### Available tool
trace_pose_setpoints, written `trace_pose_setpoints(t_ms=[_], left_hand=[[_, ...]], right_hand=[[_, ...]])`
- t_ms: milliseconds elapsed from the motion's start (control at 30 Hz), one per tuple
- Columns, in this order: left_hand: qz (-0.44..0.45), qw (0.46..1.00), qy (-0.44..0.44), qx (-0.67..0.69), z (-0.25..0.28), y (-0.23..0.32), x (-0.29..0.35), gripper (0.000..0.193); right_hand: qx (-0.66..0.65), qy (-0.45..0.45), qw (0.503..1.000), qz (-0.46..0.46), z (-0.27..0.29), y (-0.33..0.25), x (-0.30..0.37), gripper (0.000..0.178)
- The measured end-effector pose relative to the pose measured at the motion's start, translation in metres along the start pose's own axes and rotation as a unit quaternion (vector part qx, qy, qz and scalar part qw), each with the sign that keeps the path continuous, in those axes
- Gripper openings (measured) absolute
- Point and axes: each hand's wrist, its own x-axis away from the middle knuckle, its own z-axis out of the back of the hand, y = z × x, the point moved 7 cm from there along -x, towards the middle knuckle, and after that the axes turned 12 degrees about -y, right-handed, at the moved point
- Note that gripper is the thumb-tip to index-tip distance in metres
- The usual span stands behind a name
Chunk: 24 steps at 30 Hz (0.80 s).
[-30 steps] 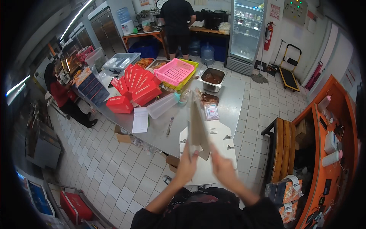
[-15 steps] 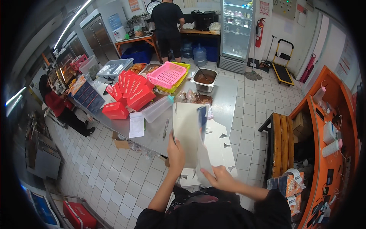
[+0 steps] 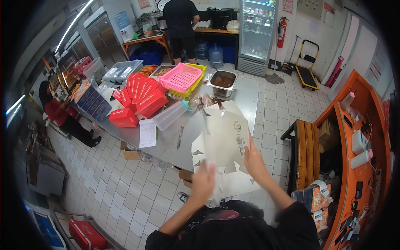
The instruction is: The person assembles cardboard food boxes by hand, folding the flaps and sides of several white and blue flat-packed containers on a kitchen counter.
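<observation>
Over the near end of the metal table I hold a partly folded off-white cardboard box blank (image 3: 228,131) with cut tabs and dark print. My left hand (image 3: 203,182), somewhat blurred, is closed on its left edge. Along the right edge my right hand (image 3: 255,161) grips the card, thumb on the upper face. Other flat box blanks (image 3: 198,146) lie beneath, mostly covered. Beyond the blank are clear plastic bags (image 3: 199,103) with brown contents and a steel pan (image 3: 222,83) of brown sauce with a ladle in it.
Left on the metal table (image 3: 189,135) are red boxes (image 3: 152,104), a clear container (image 3: 171,116), a notepad (image 3: 147,133), a pen (image 3: 180,136) and a pink basket (image 3: 180,78). A wooden bench (image 3: 307,154) stands right. Two people work farther off, one at the back (image 3: 180,21), one left (image 3: 56,110).
The blank, held upright and folded before, is now tilted flatter and opened out, its printed face showing. My right hand has moved up to its right edge; my left hand has come lower.
</observation>
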Motion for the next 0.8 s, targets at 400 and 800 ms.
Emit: trace_pose_setpoints(t_ms=[400, 800], left_hand=[[-0.004, 0.993, -0.055, 0.107, 0.010, 0.004, 0.004, 0.026], [0.355, 0.710, -0.294, 0.532, -0.144, -0.113, 0.133, 0.039]], right_hand=[[0.150, -0.062, 0.987, 0.019, -0.045, -0.045, -0.011, 0.067], [0.249, -0.186, 0.950, -0.006, -0.050, 0.097, -0.114, 0.051]])
